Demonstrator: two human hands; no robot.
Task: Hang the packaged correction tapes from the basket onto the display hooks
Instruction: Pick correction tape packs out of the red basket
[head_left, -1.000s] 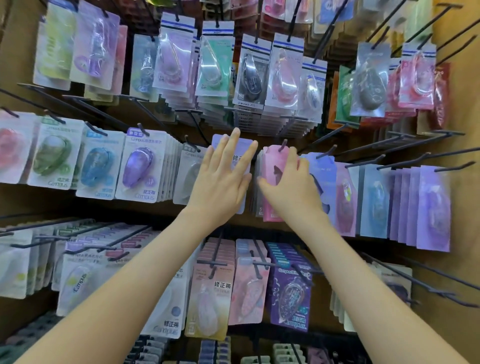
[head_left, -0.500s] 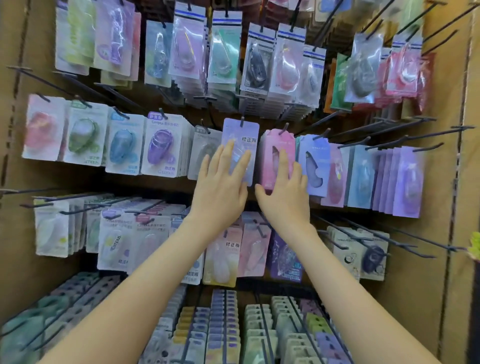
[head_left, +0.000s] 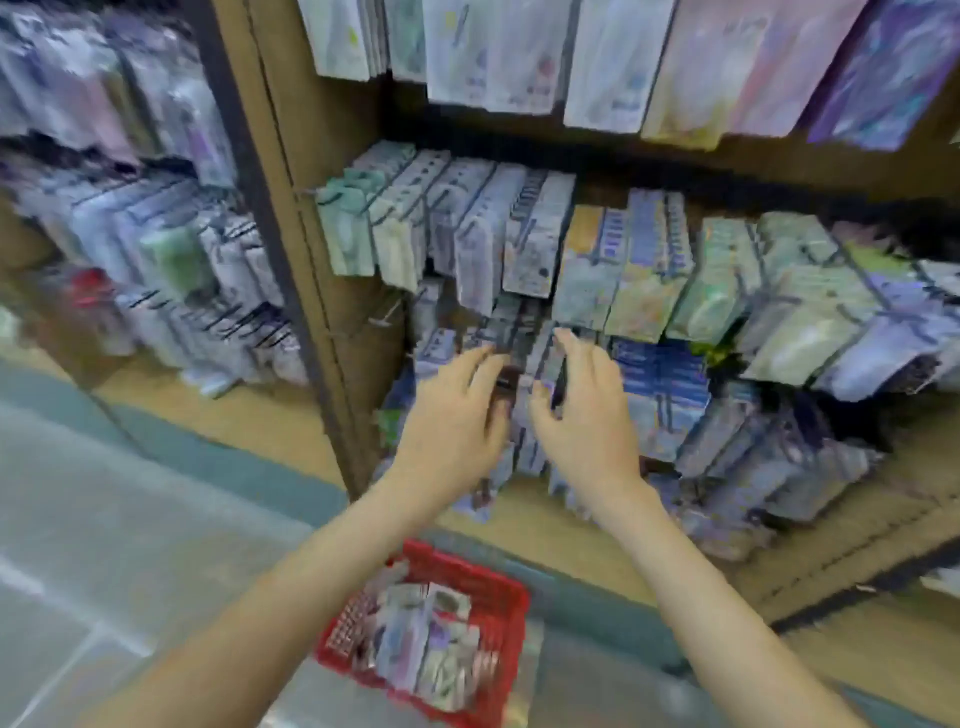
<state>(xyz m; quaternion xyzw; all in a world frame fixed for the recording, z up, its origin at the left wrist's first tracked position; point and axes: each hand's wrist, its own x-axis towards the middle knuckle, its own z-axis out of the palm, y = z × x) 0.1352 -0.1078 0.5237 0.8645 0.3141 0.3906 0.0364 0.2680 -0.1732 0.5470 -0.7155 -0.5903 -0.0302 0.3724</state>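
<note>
Red basket (head_left: 483, 571) w/ packaged correction tapes (head_left: 431, 644) is in view on floor (head_left: 130, 545) now that gaze has dropped from mid-row hooks to bottom rows (head_left: 660, 395); left hand (head_left: 452, 421) & right hand (head_left: 582, 415), off the hung packs, hover loosely spread, seemingly empty, so prob. next pick-up due.

No legible text anywhere. Print on hanging packs (head_left: 524, 249) above red basket (head_left: 501, 584) smeared by motion blur; dark marks on card headers unreadable. Loose packs (head_left: 431, 644) inside basket equally blurred: no word, brand or number readable.
</note>
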